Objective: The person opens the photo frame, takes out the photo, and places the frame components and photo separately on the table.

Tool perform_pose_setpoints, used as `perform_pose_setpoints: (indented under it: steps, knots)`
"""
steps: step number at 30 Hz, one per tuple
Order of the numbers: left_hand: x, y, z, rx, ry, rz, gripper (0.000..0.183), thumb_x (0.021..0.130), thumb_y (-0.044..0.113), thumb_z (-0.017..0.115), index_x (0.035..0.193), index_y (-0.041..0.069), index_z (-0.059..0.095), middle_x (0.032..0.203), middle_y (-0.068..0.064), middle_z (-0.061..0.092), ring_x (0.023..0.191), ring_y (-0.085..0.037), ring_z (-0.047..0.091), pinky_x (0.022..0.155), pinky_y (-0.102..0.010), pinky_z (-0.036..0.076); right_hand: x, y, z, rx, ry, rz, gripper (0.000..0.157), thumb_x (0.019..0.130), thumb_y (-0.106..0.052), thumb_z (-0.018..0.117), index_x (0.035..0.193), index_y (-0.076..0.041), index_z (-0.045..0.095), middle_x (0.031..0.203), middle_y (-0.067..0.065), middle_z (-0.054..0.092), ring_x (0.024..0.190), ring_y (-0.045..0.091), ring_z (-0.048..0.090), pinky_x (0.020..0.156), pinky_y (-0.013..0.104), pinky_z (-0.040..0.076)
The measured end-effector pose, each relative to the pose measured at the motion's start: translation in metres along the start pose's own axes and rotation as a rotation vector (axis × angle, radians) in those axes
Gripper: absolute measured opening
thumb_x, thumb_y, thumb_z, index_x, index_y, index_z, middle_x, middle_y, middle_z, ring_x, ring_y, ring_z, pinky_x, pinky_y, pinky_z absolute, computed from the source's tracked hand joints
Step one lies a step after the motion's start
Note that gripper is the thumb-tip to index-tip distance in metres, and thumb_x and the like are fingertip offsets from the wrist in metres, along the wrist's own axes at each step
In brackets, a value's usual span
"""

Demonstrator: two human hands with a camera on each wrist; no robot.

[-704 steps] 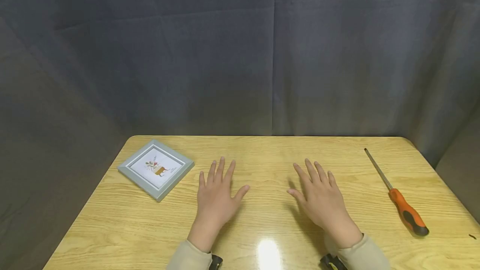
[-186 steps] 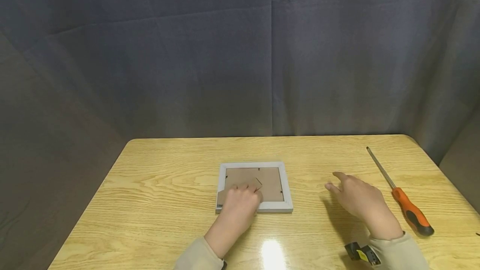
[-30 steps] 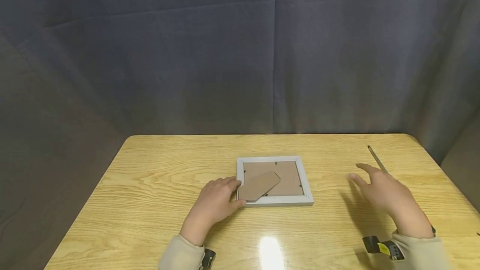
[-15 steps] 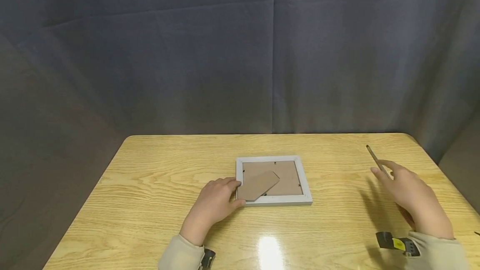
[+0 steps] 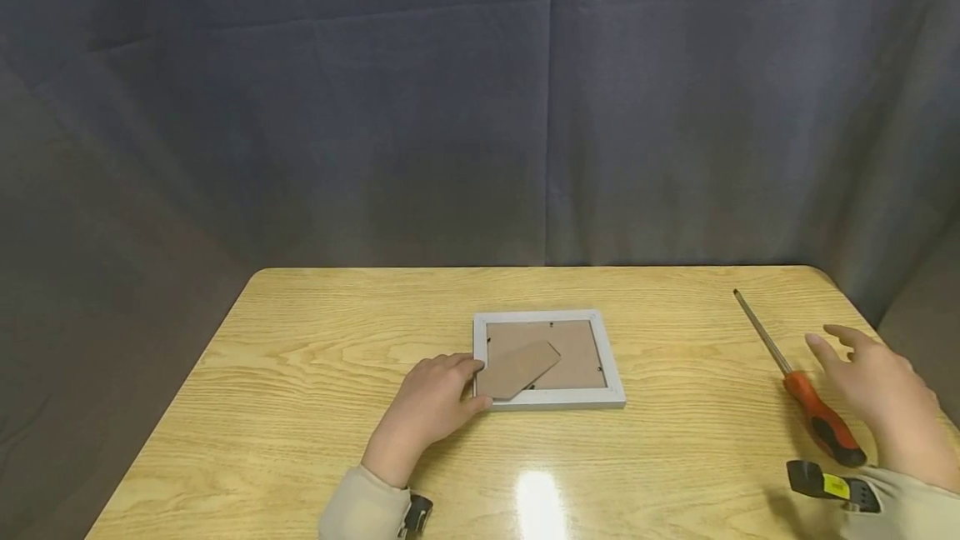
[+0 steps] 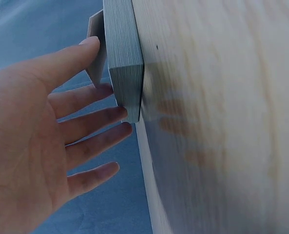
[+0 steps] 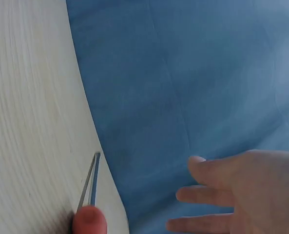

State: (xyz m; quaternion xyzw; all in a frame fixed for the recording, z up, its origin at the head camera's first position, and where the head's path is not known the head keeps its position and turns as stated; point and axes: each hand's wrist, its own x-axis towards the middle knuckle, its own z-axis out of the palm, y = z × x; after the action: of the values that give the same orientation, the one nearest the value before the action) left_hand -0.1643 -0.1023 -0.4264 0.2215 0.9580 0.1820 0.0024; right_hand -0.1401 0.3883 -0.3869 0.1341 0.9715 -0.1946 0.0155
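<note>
A picture frame (image 5: 612,369) lies face down on the table, its brown backing board (image 5: 581,348) upward. The backing's stand flap (image 5: 517,371) sits slanted at the near left corner. My left hand (image 5: 429,402) rests at that corner. In the left wrist view, the thumb touches the stand flap (image 6: 96,61), while nearly straight fingertips meet the end of the frame (image 6: 125,53). Over at the right, my right hand (image 5: 885,390) hovers beside a screwdriver (image 5: 806,402) with an orange and black handle, holding nothing. Its fingers are spread apart from the screwdriver handle (image 7: 89,222).
The wooden table (image 5: 337,323) has rounded far corners. A dark grey curtain (image 5: 420,148) hangs behind and around it. A small dark bit (image 5: 954,467) lies at the right edge of the view. A light reflection shines near the front.
Since the oldest frame, the picture frame has come to the middle and been turned face down. In the last second, my right hand moved right, uncovering the screwdriver. The left hand stayed put.
</note>
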Motion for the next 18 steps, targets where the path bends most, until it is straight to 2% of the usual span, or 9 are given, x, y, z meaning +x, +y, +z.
perform_pose_setpoints:
  steps: [4,8,12,18]
  knots:
    - [0.001,0.001,0.001,-0.007,-0.003,-0.007,0.053,0.088,0.039,0.074,0.128,0.004,0.065,0.133,-0.014,0.061,0.123,-0.035,0.056,0.106,-0.052,0.041,-0.001,0.01,0.001,0.013,0.043,0.049,0.077,0.104,-0.054,0.032,0.146,0.01,0.028,0.131,0.049,0.036,0.11,0.067,0.039,0.082,0.078,0.036]
    - [0.002,0.001,0.001,-0.012,-0.009,-0.01,0.053,0.088,0.038,0.074,0.128,0.004,0.065,0.133,-0.014,0.061,0.123,-0.034,0.057,0.105,-0.051,0.041,0.001,0.022,0.006,0.035,0.068,0.104,0.076,0.104,-0.05,0.037,0.146,0.013,0.025,0.136,0.048,0.03,0.117,0.067,0.033,0.09,0.077,0.032]
    - [0.001,0.002,0.0,-0.012,-0.014,-0.009,0.052,0.089,0.037,0.074,0.128,0.003,0.065,0.132,-0.014,0.062,0.122,-0.034,0.057,0.105,-0.051,0.042,0.006,0.036,0.012,0.034,0.05,0.138,0.078,0.103,-0.047,0.043,0.144,0.016,0.022,0.137,0.05,0.026,0.119,0.068,0.028,0.093,0.078,0.031]
    - [-0.001,0.001,0.001,-0.015,-0.016,-0.012,0.051,0.089,0.036,0.074,0.128,0.004,0.065,0.132,-0.013,0.062,0.123,-0.033,0.057,0.105,-0.051,0.041,0.013,0.052,0.021,0.017,-0.03,0.146,0.085,0.101,-0.049,0.048,0.141,0.021,0.021,0.133,0.051,0.029,0.115,0.069,0.032,0.09,0.077,0.035]
